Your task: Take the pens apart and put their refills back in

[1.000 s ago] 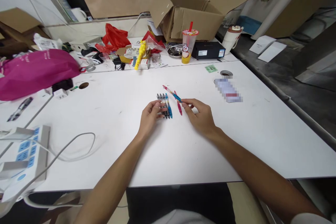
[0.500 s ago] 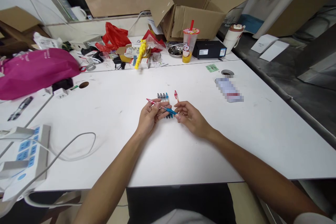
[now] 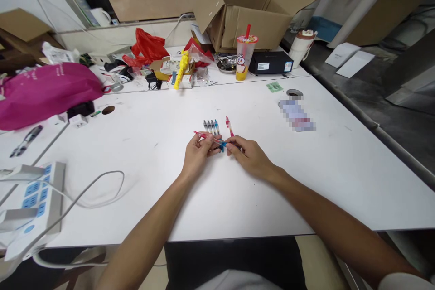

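Note:
Between my hands is a slim pen, pink at its left end and blue toward its right. My left hand is closed on the pink side, thumb on top. At the blue end my right hand pinches with thumb and fingers. Just behind, a row of several pens, dark ones and a blue one, lies side by side on the white table; their lower parts are hidden by my fingers. A separate pink pen rests to the right of the row, beyond my right fingertips.
A white power strip with a looping cable stands at the left. Farther back are a magenta bag, a yellow toy stick, a drink cup, a black box and a cardboard box. A tape roll lies at the right.
My right hand has closed in on the pen's blue end, its fingers now pinched. The pen has shifted slightly right and down, and my left hand has moved a little with it.

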Action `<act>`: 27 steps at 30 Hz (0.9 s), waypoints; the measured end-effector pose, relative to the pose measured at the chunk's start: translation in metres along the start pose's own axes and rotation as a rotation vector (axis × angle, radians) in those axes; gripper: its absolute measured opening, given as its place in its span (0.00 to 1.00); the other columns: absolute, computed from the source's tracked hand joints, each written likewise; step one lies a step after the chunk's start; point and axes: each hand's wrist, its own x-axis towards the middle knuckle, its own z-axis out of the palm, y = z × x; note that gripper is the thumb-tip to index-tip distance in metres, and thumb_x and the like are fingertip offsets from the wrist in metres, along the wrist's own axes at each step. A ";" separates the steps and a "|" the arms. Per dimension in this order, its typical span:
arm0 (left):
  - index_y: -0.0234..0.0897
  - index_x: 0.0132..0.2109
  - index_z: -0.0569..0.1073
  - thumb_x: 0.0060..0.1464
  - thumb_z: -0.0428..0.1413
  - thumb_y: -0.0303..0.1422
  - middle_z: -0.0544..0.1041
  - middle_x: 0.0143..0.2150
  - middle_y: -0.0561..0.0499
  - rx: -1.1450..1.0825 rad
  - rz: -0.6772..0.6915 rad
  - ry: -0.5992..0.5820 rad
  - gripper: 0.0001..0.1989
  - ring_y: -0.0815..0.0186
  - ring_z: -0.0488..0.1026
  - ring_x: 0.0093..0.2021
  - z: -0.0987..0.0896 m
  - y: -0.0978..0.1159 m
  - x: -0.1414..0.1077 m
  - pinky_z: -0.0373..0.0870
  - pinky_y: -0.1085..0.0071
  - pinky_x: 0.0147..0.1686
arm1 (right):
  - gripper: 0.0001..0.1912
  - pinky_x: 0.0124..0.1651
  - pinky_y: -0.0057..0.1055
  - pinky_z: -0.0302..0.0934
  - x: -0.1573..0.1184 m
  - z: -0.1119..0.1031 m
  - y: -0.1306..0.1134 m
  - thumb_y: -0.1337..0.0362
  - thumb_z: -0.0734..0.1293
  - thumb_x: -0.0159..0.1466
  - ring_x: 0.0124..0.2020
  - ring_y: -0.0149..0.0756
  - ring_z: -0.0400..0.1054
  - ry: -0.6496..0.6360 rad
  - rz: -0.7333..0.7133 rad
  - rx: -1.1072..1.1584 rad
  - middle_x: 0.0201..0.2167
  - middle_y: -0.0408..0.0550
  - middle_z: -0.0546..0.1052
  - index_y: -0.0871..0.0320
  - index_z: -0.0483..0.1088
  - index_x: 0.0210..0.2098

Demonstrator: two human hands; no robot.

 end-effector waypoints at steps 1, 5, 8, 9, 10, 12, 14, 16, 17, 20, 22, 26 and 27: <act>0.36 0.44 0.71 0.55 0.65 0.45 0.83 0.45 0.41 -0.001 -0.013 0.002 0.19 0.60 0.83 0.43 0.000 0.001 0.000 0.80 0.67 0.41 | 0.11 0.36 0.33 0.63 0.000 0.001 0.001 0.54 0.63 0.70 0.34 0.36 0.72 0.037 -0.018 0.016 0.40 0.46 0.80 0.52 0.69 0.47; 0.37 0.45 0.71 0.55 0.64 0.45 0.83 0.43 0.43 -0.012 -0.048 0.022 0.19 0.60 0.83 0.42 -0.001 0.002 0.000 0.80 0.69 0.38 | 0.13 0.38 0.35 0.65 0.002 0.001 0.005 0.54 0.63 0.70 0.37 0.38 0.72 0.096 0.001 0.074 0.41 0.48 0.79 0.52 0.67 0.50; 0.37 0.46 0.71 0.55 0.65 0.44 0.83 0.44 0.43 -0.024 -0.054 0.031 0.19 0.61 0.83 0.42 -0.001 0.002 0.000 0.80 0.69 0.39 | 0.14 0.37 0.35 0.66 0.003 0.002 0.008 0.54 0.65 0.69 0.39 0.39 0.73 0.124 0.009 0.097 0.42 0.49 0.78 0.51 0.66 0.51; 0.37 0.46 0.71 0.56 0.65 0.44 0.83 0.44 0.43 -0.028 -0.055 0.035 0.18 0.61 0.83 0.42 -0.001 0.001 0.001 0.80 0.69 0.39 | 0.15 0.37 0.35 0.66 0.003 0.003 0.008 0.55 0.66 0.67 0.41 0.40 0.73 0.142 0.007 0.098 0.43 0.49 0.77 0.51 0.66 0.51; 0.37 0.45 0.71 0.56 0.64 0.44 0.83 0.44 0.43 -0.032 -0.054 0.038 0.18 0.61 0.83 0.42 -0.001 0.001 0.001 0.80 0.68 0.39 | 0.16 0.38 0.35 0.66 0.004 0.003 0.009 0.55 0.66 0.67 0.43 0.41 0.73 0.157 0.007 0.101 0.44 0.49 0.77 0.51 0.66 0.52; 0.37 0.45 0.71 0.56 0.64 0.43 0.83 0.44 0.43 -0.040 -0.053 0.044 0.18 0.61 0.83 0.42 -0.001 0.001 0.001 0.80 0.69 0.39 | 0.16 0.38 0.36 0.67 0.004 0.004 0.009 0.55 0.66 0.67 0.44 0.41 0.72 0.167 0.008 0.105 0.44 0.50 0.77 0.51 0.66 0.52; 0.37 0.44 0.71 0.56 0.64 0.43 0.83 0.44 0.42 -0.045 -0.053 0.047 0.17 0.61 0.83 0.42 0.000 0.001 0.001 0.80 0.69 0.39 | 0.18 0.38 0.36 0.67 0.005 0.004 0.008 0.56 0.67 0.67 0.45 0.41 0.72 0.185 0.006 0.103 0.47 0.51 0.77 0.51 0.66 0.54; 0.36 0.44 0.71 0.56 0.64 0.43 0.83 0.44 0.42 -0.048 -0.055 0.048 0.17 0.61 0.83 0.42 0.000 0.001 0.001 0.80 0.69 0.39 | 0.18 0.37 0.35 0.67 0.005 0.003 0.006 0.55 0.67 0.66 0.43 0.41 0.72 0.186 0.012 0.098 0.46 0.51 0.77 0.52 0.68 0.53; 0.36 0.44 0.71 0.57 0.64 0.42 0.83 0.44 0.42 -0.049 -0.056 0.048 0.17 0.61 0.83 0.41 0.001 0.001 0.001 0.80 0.70 0.38 | 0.15 0.37 0.35 0.67 0.005 0.002 0.005 0.55 0.67 0.67 0.41 0.40 0.72 0.175 0.014 0.094 0.45 0.50 0.78 0.52 0.70 0.51; 0.35 0.44 0.70 0.59 0.62 0.42 0.83 0.45 0.41 -0.068 -0.068 0.053 0.15 0.62 0.83 0.42 0.001 0.002 0.001 0.80 0.70 0.39 | 0.09 0.35 0.34 0.65 0.005 0.000 0.001 0.56 0.66 0.68 0.39 0.38 0.72 0.182 -0.049 0.062 0.41 0.49 0.77 0.53 0.74 0.42; 0.35 0.43 0.70 0.61 0.61 0.41 0.82 0.46 0.40 -0.109 -0.087 0.065 0.14 0.62 0.83 0.42 0.001 0.003 0.002 0.80 0.71 0.40 | 0.07 0.33 0.34 0.64 0.005 -0.002 -0.001 0.57 0.66 0.68 0.40 0.39 0.71 0.215 -0.118 0.041 0.42 0.49 0.76 0.53 0.74 0.40; 0.36 0.41 0.67 0.63 0.59 0.39 0.82 0.47 0.41 -0.222 -0.109 0.087 0.11 0.66 0.83 0.41 0.001 0.006 0.003 0.80 0.73 0.42 | 0.09 0.31 0.33 0.64 0.006 -0.004 -0.001 0.58 0.67 0.67 0.40 0.38 0.71 0.227 -0.168 0.054 0.43 0.49 0.76 0.52 0.75 0.44; 0.37 0.41 0.67 0.63 0.59 0.38 0.82 0.47 0.41 -0.241 -0.105 0.090 0.11 0.67 0.83 0.41 0.000 0.006 0.003 0.80 0.74 0.41 | 0.10 0.31 0.33 0.64 0.007 -0.006 -0.001 0.57 0.67 0.67 0.40 0.38 0.72 0.229 -0.166 0.058 0.42 0.49 0.76 0.52 0.75 0.45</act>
